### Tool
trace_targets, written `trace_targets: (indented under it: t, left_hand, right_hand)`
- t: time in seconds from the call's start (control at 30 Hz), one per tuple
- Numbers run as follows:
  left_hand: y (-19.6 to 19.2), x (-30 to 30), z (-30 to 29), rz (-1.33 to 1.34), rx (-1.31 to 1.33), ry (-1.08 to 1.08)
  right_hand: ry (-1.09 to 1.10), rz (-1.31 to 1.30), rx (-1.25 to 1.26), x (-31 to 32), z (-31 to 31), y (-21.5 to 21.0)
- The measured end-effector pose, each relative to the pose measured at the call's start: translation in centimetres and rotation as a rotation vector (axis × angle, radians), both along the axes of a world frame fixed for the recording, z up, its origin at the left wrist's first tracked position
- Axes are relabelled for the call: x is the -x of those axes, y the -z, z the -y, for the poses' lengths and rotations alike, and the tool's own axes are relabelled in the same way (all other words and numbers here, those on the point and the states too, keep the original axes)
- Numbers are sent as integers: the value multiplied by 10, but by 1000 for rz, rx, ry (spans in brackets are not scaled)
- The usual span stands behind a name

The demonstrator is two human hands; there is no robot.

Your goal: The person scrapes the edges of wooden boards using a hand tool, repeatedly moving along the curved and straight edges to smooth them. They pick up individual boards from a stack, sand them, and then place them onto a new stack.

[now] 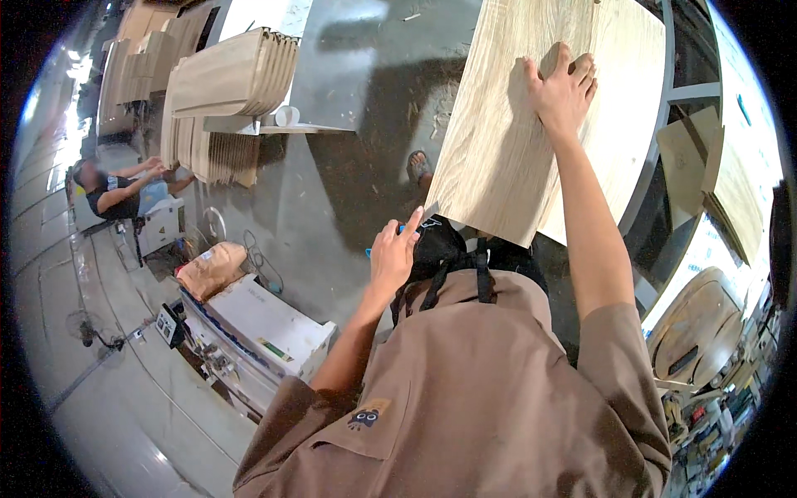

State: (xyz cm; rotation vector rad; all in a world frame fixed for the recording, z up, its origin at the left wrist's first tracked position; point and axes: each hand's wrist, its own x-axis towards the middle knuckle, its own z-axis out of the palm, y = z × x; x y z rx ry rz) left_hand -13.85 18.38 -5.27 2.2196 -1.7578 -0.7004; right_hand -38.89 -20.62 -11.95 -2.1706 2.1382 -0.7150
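In front of me lie light wood-grain boards [490, 108], two showing with a seam between them and the left one's near edge reaching closer to my waist. My right hand [565, 95] rests flat on the boards with its fingers spread. At the left board's near corner, my left hand [393, 255] is closed around a utility knife [430, 212]. The knife's grey blade touches or nearly touches that corner, its forefinger extended along the tool. Bits of blue show at the handle, most of which is hidden in the palm.
Stacked wood panels [232, 76] stand at the back left. Beyond the white machine [270, 319], a person [120, 192] works at the far left. A brown paper bag [212, 270] sits on the machine. To the right are a round wooden piece [696, 328] and leaning panels [691, 158].
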Motion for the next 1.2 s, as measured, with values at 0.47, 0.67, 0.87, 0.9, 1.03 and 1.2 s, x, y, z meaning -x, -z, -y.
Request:
trace_targets:
  t: [0.47, 0.67, 0.87, 0.9, 1.03, 1.2]
  left_hand:
    - [3, -12, 6, 42, -16, 56]
    - [5, -15, 15, 77, 8, 96]
    - [5, -15, 52, 119, -2, 132]
    - [5, -16, 59, 106, 14, 135]
    - [7, -16, 87, 154, 31, 167]
    - [6, -19, 130, 164, -23, 200]
  right_hand:
    - [-51, -5, 20, 6, 3, 10]
    - [-81, -8, 14, 7, 0, 9]
    - [-55, -87, 12, 10, 1, 18]
    - [-50, -85, 11, 10, 1, 18]
    - [-60, -40, 53, 8, 2, 18]
    - [-32, -76, 3, 5, 0, 7]
